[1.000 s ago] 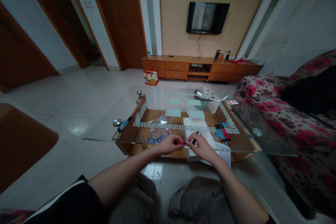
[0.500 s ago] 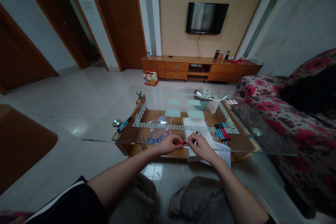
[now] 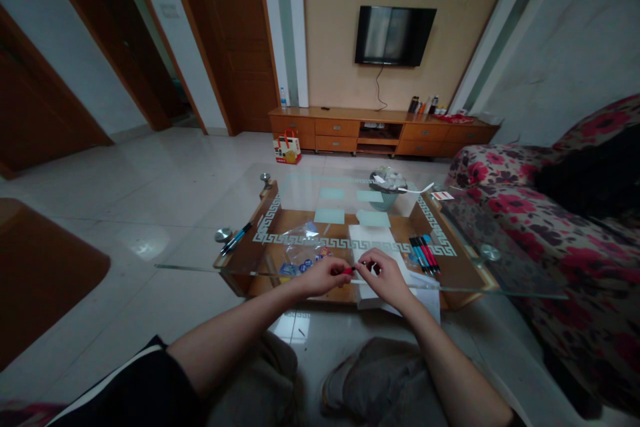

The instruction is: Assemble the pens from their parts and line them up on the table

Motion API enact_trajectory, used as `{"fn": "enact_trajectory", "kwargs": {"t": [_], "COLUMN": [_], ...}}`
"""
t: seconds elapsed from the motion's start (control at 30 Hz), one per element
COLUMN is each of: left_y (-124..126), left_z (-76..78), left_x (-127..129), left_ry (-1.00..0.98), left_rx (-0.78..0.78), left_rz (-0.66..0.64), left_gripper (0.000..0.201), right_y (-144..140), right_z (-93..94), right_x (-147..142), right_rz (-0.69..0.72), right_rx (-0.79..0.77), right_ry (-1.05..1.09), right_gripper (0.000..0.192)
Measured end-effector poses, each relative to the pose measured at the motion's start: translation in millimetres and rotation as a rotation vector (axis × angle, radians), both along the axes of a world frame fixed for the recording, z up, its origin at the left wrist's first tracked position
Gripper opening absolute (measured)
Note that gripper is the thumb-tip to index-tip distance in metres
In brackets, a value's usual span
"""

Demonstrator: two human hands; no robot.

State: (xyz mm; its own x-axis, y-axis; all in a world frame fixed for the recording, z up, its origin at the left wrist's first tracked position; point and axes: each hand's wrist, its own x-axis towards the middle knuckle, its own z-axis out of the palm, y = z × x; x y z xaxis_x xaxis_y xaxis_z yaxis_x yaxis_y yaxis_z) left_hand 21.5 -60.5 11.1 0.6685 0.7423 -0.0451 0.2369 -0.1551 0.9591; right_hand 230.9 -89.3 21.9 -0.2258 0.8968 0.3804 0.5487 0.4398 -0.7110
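Observation:
Over the near edge of the glass table, both hands meet at a small red pen (image 3: 347,271) with a black end. My left hand (image 3: 325,276) is closed around its red part, which shows between thumb and fingers. At the black end, the thumb and fingers of my right hand (image 3: 384,275) are pinched together. Part of the pen is hidden by the fingers. To the right of my right hand, several black, blue and red pens (image 3: 424,253) lie side by side. More pens (image 3: 236,238), blue and black, lie at the table's left side.
The glass tabletop (image 3: 200,268) has a sharp near edge. A clear plastic bag (image 3: 301,240) and a white box (image 3: 373,238) show by the hands. Behind stands a filled basket (image 3: 384,199). A flowered sofa (image 3: 530,213) is at right, a brown stool (image 3: 45,273) at left.
My right hand has turned slightly; the black piece that stuck up above its fingers no longer shows there. More of the red pen shows at my left fingertips.

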Motion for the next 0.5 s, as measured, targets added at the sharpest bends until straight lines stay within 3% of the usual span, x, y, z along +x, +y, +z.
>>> {"fn": "enact_trajectory", "kwargs": {"t": [0.2, 0.37, 0.5], "left_y": [-1.1, -1.4, -1.0], "left_z": [-1.0, -5.6, -8.4], "left_x": [0.0, -1.0, -1.9], "left_ry": [0.017, 0.012, 0.008], "left_rx": [-0.095, -0.192, -0.219], "left_rz": [0.02, 0.064, 0.057], "left_gripper": [0.032, 0.034, 0.037], "right_y": [1.6, 19.5, 30.0], "right_z": [-0.2, -14.2, -31.3], "right_x": [1.6, 22.7, 39.4], "right_rz": [-0.037, -0.314, -0.389], "right_rx": [-0.043, -0.08, -0.039], "right_ry": [0.082, 0.212, 0.072], "right_gripper": [0.028, 0.035, 0.025]}}
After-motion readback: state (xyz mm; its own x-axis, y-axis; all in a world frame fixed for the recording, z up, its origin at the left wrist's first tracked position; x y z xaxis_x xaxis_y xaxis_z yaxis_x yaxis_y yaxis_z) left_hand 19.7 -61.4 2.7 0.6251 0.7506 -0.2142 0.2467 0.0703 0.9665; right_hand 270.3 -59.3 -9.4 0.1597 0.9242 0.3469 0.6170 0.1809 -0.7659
